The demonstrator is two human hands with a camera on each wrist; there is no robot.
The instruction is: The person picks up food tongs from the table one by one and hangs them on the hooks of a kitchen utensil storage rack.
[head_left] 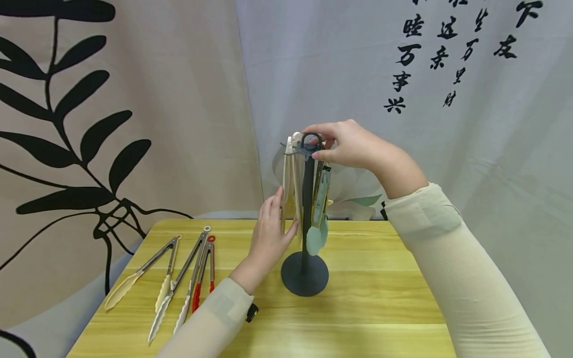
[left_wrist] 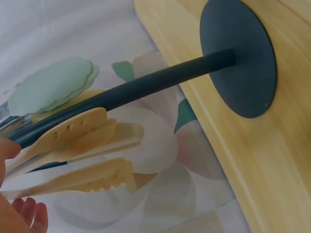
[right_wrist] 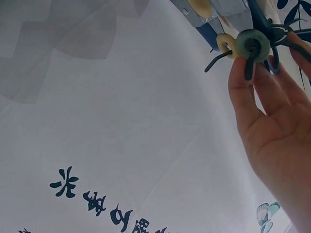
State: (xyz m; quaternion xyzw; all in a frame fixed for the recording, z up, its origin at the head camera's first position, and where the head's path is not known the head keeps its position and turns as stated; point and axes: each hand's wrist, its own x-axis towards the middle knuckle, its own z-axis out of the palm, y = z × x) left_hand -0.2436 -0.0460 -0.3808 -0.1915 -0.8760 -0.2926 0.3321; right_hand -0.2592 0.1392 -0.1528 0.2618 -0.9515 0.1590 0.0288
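Note:
A dark stand [head_left: 309, 199] with a round base carries hanging kitchen tongs on hooks at its top. My right hand [head_left: 353, 144] holds the stand's top from the right, thumb in front and fingers behind by the ring. In the right wrist view my right fingers [right_wrist: 267, 92] lie right against the hooks. Lower down, my left hand [head_left: 268, 228] spans the hanging beige tongs [head_left: 286, 174], with the thumb on one side and the fingers on the other. In the left wrist view my left fingertips [left_wrist: 34, 213] lie just below a beige arm. Pale green tongs [head_left: 317, 223] hang on the right.
At the left of the wooden table [head_left: 376, 298] lie cream-tipped tongs [head_left: 143, 271], longer white-tipped tongs [head_left: 179, 278] and red tongs [head_left: 205, 268]. A curtain [head_left: 188, 124] with printed leaves and writing hangs behind the table.

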